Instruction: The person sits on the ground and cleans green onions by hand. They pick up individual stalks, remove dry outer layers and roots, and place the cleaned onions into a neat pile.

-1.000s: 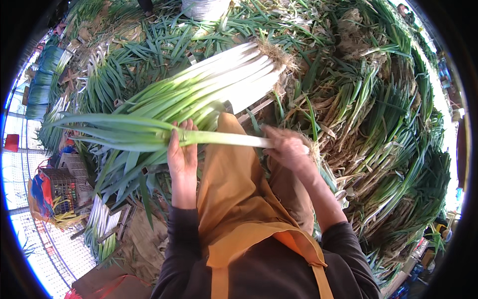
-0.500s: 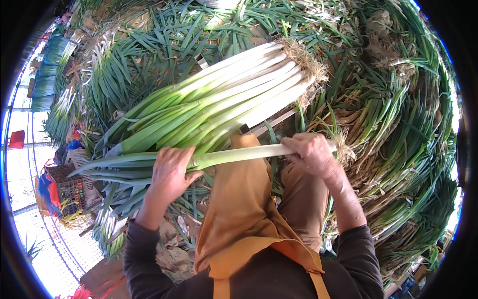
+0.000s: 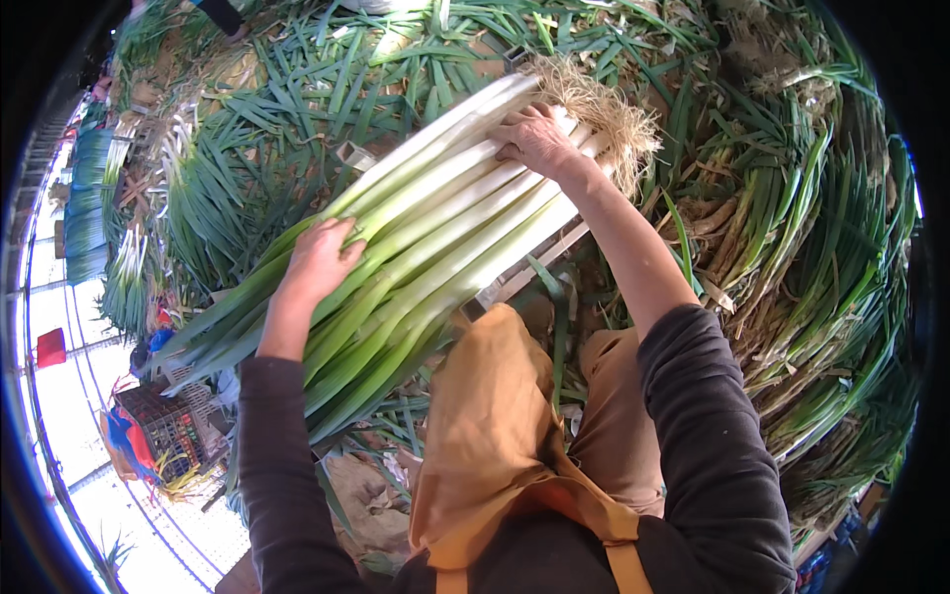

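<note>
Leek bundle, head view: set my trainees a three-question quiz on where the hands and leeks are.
1. True or false: the left hand rests on the green part of the leek bundle.
2. The right hand lies near which end? A) leaf tips B) root end C) neither
3. Fill in: the apron is ___ coloured.

Key: 1 true; 2 B; 3 orange.
</note>
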{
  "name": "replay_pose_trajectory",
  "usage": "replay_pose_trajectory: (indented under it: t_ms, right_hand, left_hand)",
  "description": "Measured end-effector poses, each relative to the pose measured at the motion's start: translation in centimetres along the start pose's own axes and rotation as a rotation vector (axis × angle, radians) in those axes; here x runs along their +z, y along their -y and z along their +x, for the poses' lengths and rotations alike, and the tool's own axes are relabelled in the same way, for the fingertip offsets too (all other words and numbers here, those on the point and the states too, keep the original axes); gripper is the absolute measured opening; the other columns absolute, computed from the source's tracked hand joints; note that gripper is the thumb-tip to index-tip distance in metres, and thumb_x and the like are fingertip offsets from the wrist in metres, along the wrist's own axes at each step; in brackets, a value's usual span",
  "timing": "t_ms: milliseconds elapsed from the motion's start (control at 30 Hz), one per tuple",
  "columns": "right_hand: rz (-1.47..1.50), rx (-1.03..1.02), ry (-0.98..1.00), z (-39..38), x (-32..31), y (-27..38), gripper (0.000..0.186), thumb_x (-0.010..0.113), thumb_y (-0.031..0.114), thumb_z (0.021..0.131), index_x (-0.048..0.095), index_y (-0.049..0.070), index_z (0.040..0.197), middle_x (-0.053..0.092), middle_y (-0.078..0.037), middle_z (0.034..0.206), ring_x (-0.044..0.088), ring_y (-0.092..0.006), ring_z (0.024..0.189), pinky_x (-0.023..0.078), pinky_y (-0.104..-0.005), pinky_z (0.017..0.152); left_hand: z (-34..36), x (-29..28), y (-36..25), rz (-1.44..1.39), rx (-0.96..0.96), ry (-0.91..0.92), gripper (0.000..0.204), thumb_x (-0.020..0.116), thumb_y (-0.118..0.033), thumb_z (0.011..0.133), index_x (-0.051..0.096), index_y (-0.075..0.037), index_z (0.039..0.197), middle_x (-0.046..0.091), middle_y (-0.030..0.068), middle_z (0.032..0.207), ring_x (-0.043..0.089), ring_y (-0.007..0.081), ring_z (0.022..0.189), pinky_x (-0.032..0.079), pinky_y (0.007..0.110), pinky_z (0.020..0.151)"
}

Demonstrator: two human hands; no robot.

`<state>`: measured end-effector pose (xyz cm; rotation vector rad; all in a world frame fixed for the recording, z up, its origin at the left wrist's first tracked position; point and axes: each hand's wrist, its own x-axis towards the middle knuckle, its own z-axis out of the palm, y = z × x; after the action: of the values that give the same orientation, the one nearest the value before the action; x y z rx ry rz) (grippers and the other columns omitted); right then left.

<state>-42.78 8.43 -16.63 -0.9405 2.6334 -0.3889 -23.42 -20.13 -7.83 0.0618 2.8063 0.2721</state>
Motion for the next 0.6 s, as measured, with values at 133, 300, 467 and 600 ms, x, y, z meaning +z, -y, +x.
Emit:
replay_pose_trajectory:
  t_ms: [133,300,467,600]
  right_hand:
    - [0.048,-0.132,-0.154,-0.5,2.0,-1.7,0.025,0.071,0.02,0.082,0.072,0.021,0.107,0.064,-0.004,0.106,0.053,-0.0273,0.11,0.036,-0.0425,0.103]
    - [0.217,-0.191,-0.462,-0.6,4.6,-2.2,0.017,0.067,0.023,0.086,0.072,0.016,0.101,0.065,-0.004,0.103,0.054,-0.0278,0.103,0.037,-0.0426,0.097]
    - [0.196,-0.116,-0.627,-0.3,7.1,-1.1,0.015,0.062,0.022,0.089,0.069,0.01,0.096,0.063,-0.008,0.096,0.054,-0.03,0.102,0.035,-0.0441,0.099]
    - [0.101,-0.025,-0.614,0.0,7.3,-0.6,0.016,0.061,0.022,0.089,0.069,0.011,0.097,0.064,-0.008,0.096,0.055,-0.0296,0.102,0.036,-0.0438,0.1]
  left_hand:
    - [-1.8,2.0,1.5,0.045,0.022,-0.028,0.05,0.069,-0.022,0.086,0.057,-0.001,0.131,0.056,0.0173,0.12,0.05,0.034,0.111,0.042,0.041,0.099]
    - [-2.6,2.5,1.4,0.078,0.047,-0.157,0.048,0.071,-0.027,0.084,0.063,-0.003,0.125,0.06,0.0143,0.113,0.052,0.0342,0.107,0.044,0.041,0.095]
    - [-2.4,2.1,1.0,-0.006,-0.026,-0.083,0.046,0.071,-0.029,0.085,0.064,-0.002,0.121,0.062,0.0166,0.104,0.059,0.0356,0.099,0.047,0.041,0.088]
    - [-2.0,1.9,1.2,-0.102,-0.082,0.047,0.048,0.07,-0.031,0.086,0.063,-0.001,0.123,0.065,0.0202,0.105,0.062,0.0372,0.099,0.048,0.04,0.09]
